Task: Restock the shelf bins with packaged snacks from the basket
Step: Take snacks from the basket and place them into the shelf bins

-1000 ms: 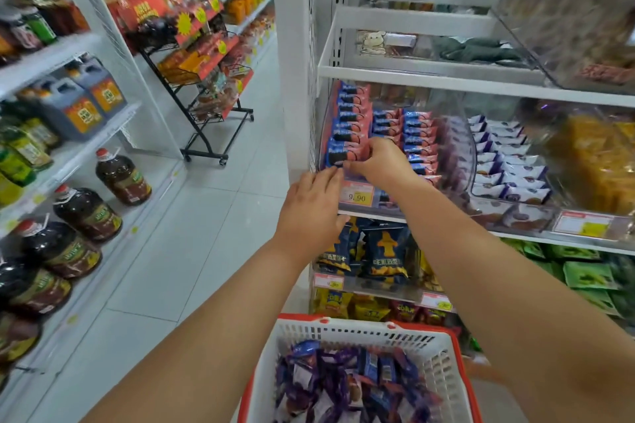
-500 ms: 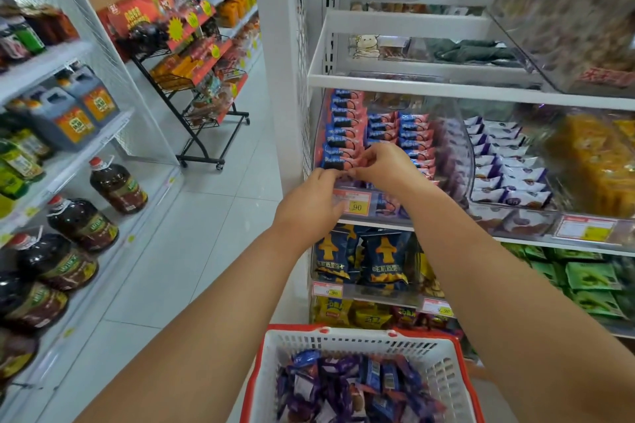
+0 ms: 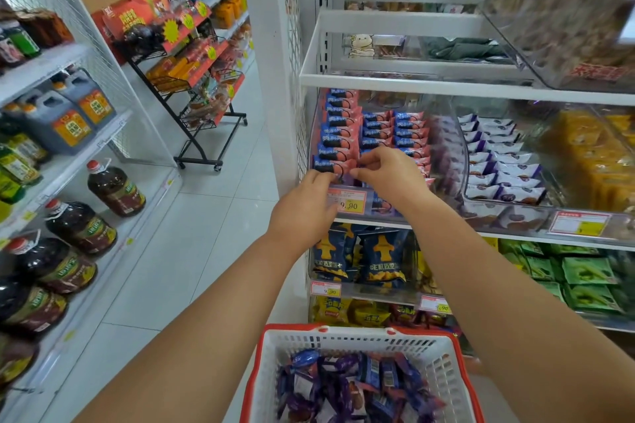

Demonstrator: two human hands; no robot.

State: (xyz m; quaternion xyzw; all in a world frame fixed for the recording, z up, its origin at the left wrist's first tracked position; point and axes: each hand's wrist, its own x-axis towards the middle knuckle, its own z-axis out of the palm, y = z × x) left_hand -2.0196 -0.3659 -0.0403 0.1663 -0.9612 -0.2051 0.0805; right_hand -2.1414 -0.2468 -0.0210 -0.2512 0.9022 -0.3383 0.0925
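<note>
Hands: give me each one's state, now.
Left hand: pinching the front pink-and-blue snack packet.
Right hand: pinching the same packet's other end.

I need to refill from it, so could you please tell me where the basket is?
The basket sits at the head view's bottom centre, between both forearms, below the shelf bins.

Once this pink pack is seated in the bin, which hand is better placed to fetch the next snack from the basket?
Probably the left hand. It only touches the front pink pack at its left end and sits lower, nearer the basket. The right hand reaches deeper into the bin, pinching the pack's right end.
</note>
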